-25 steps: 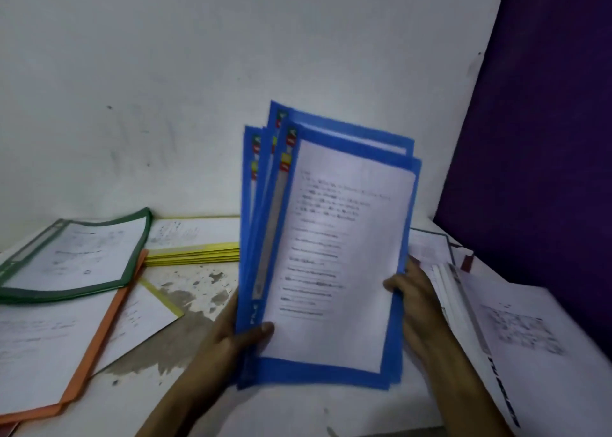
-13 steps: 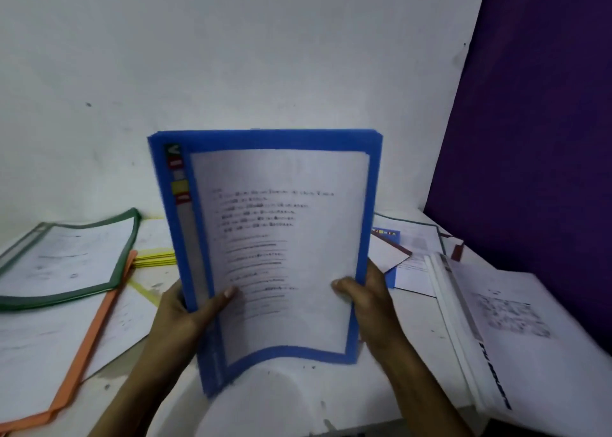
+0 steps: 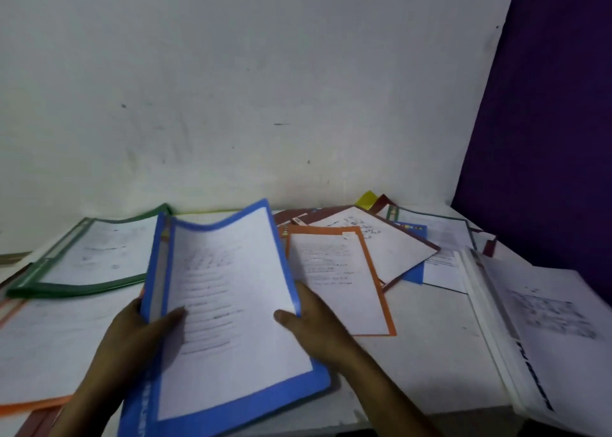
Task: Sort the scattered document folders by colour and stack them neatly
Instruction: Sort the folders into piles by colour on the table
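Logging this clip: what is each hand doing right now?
Left hand: grips the left edge of the blue plastic document folders.
Right hand: grips their right edge.

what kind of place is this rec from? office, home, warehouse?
Probably a plain office or study corner, not certain. A white table sits against a bare white wall, covered in paper-filled folders: green folder, orange folder. The left hand and right hand hold blue folders.
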The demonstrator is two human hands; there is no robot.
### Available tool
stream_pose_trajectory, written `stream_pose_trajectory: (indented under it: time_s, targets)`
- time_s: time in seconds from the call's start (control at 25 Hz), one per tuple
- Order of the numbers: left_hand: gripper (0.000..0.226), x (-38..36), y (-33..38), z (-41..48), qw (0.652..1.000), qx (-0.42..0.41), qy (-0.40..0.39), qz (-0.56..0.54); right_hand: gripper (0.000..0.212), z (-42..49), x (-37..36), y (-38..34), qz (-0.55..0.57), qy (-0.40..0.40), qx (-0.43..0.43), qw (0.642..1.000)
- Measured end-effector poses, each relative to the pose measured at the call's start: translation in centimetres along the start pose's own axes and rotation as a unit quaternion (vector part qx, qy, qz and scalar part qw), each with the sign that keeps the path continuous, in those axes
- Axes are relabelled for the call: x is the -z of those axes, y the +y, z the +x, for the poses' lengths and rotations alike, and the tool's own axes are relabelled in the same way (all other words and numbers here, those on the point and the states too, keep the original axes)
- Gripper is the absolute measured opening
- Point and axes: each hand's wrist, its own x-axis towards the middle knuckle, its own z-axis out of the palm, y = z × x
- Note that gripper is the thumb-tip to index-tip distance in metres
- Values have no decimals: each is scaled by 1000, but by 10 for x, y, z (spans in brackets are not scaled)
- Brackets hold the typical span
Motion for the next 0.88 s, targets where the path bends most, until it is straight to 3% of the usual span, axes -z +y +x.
stream_pose_trajectory:
  time_s: [0.16, 0.32, 0.44, 0.56, 0.64, 0.68, 0.76, 0.88]
  targets:
    - [62, 9, -28, 8, 988, 86, -24, 122, 59, 8, -29, 9, -79, -56, -29, 995]
    - [96, -3, -36, 2, 965, 45, -62, 250, 58, 9, -31, 16, -171, -15, -52, 984]
    - [114, -3, -15, -7, 942, -11, -24, 335, 48, 8, 1, 21, -217, 42, -76, 972]
    - [105, -20, 23, -26, 955, -137, 3, 264, 38, 6, 51, 38, -249, 116, -72, 959]
    - [99, -46, 55, -34, 964, -182, -47, 189, 35, 10, 81, 54, -174, 228, -44, 957]
    - [95, -63, 69, -32, 964, -180, -97, 167, 36, 13, 91, 63, -131, 282, -35, 950]
    - [85, -99, 92, -19, 952, -153, -203, 172, 31, 17, 103, 75, -151, 342, -33, 927]
    - [65, -146, 97, 20, 938, -95, -272, 192, 20, 18, 98, 91, -294, 311, -47, 902]
